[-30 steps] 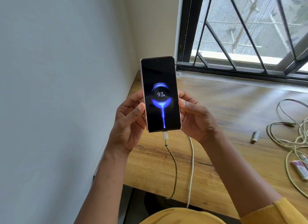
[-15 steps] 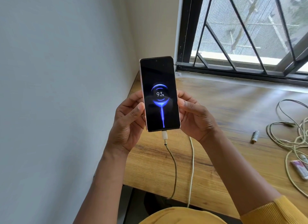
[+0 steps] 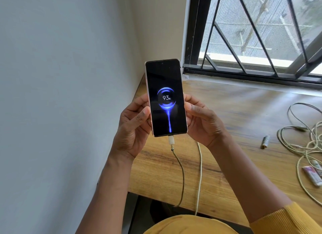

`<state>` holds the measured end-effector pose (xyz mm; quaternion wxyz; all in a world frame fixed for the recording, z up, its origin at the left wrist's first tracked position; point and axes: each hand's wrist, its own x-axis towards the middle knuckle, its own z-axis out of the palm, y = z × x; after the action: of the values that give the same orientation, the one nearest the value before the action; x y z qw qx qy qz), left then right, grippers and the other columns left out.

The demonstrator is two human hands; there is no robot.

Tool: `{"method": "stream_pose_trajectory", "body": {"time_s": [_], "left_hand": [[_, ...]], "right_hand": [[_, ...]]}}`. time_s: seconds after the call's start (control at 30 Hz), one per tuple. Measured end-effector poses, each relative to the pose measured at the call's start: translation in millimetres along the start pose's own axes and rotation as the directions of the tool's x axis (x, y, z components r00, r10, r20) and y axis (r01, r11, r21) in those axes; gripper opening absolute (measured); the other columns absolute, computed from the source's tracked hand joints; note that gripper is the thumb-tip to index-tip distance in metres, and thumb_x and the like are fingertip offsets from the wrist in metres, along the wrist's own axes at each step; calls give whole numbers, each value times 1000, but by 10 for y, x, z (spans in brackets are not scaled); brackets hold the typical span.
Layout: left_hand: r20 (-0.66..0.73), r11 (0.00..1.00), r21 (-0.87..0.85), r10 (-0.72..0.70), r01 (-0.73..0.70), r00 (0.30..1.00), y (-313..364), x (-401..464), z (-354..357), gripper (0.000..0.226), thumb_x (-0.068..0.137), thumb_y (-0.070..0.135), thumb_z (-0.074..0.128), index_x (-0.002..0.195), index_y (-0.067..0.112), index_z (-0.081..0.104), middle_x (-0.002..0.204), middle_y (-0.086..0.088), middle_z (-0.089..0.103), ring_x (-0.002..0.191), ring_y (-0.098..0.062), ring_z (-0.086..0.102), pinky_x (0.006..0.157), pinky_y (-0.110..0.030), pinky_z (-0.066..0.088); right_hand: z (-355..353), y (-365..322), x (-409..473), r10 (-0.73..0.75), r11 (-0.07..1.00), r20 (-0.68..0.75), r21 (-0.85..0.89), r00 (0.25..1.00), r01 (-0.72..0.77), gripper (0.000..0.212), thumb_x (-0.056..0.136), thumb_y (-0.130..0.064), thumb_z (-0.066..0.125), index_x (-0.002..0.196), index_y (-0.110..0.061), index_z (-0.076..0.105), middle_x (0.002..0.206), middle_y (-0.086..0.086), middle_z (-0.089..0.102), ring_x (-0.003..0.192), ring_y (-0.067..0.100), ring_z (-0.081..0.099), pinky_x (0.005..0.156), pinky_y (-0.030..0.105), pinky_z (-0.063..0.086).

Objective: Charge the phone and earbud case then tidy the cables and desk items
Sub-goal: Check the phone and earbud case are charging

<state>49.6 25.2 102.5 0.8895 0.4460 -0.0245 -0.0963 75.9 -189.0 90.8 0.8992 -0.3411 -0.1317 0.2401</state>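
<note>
Nearest the camera, yellow sleeves [image 3: 287,219] frame two bare forearms that rise over the near edge of the wooden tabletop [image 3: 244,122]. A pale cable [image 3: 182,178] climbs from below that edge to a white plug [image 3: 171,140] seated in the bottom of the phone [image 3: 165,98], and a second pale cable [image 3: 200,172] runs up beside it and passes behind the right wrist. The phone is held upright in the air above the left end of the tabletop, close to the grey wall [image 3: 61,94], with its screen facing the camera and showing a blue charging ring with 93%. The left hand [image 3: 134,124] grips the phone's left edge, thumb curled onto the front rim and fingers wrapped behind. The right hand [image 3: 202,120] holds the opposite edge in the same way, thumb along the rim and fingers curled behind the case. Farther right on the tabletop lies a small battery [image 3: 265,141], and just beyond it a loose tangle of pale cables [image 3: 306,143] spreads to the frame edge. Near that tangle, toward the front right, lies a small pink and white tube [image 3: 311,175], partly crossed by a cable loop. At the back, a black-barred window [image 3: 252,42] stands above the far edge of the tabletop.
</note>
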Motion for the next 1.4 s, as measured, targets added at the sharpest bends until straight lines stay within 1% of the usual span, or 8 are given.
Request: {"method": "stream_pose_trajectory", "body": {"time_s": [0.07,0.23,0.4,0.57,0.77,1.07,1.23,1.4], "left_hand": [[7,1000,0,6,-6,1000,-6,-2,-5,72,85,23,88,144,-2,54,132,-18,63,131,-34,57,118,-57,41],[-19,1000,-11,10,-11,1000,-39,22,-42,86,86,23,88,151,-9,42,140,-24,54,134,-41,49,115,-58,41],[14,999,-28,41,-40,999,-58,26,-59,71,85,22,89,143,0,56,136,-20,63,127,-33,62,114,-53,46],[12,999,-29,47,-46,999,-76,46,-89,72,85,23,89,144,-1,55,134,-19,65,127,-34,61,113,-56,47],[4,998,-7,55,-55,998,-116,62,-156,55,86,23,87,135,7,66,127,-13,71,120,-27,68,107,-47,54],[-174,990,138,56,-32,983,-275,128,-401,38,93,9,72,131,11,73,126,-12,75,109,-22,73,85,-29,63],[-276,962,273,62,16,959,-412,187,-542,35,94,1,73,128,6,74,125,-22,73,109,-29,71,90,-35,61],[-364,929,361,66,76,929,-573,207,-633,30,94,-6,70,121,6,76,111,-15,80,98,-24,76,80,-31,63]], "right_hand": [[-10,9,2,5,1000,-12,-4,1000,-5,33,84,-18,86,110,-9,66,82,3,70,63,13,71,63,27,61],[-48,21,21,17,1000,-50,-13,999,-18,35,81,-19,88,109,-11,69,82,4,69,62,13,70,64,27,61],[-70,48,37,19,999,-75,-38,997,-22,35,79,-21,90,107,-13,72,86,6,65,63,13,67,64,27,58],[-86,48,38,25,998,-100,-58,995,-30,37,77,-22,91,107,-14,71,95,14,51,64,15,62,64,27,55],[-117,76,40,32,995,-174,-87,984,-48,24,88,-12,72,112,-10,68,102,14,58,79,22,56,75,34,50],[-250,221,86,65,985,-352,-129,934,-117,39,89,-7,74,127,0,66,102,12,68,80,18,60,73,25,58],[-343,327,124,64,951,-479,-236,875,-199,16,95,0,70,111,-2,73,93,11,74,73,16,68,67,26,60],[-445,450,144,54,886,-562,-353,825,-299,19,98,3,66,115,4,73,102,19,75,84,25,71,74,31,62]]}}
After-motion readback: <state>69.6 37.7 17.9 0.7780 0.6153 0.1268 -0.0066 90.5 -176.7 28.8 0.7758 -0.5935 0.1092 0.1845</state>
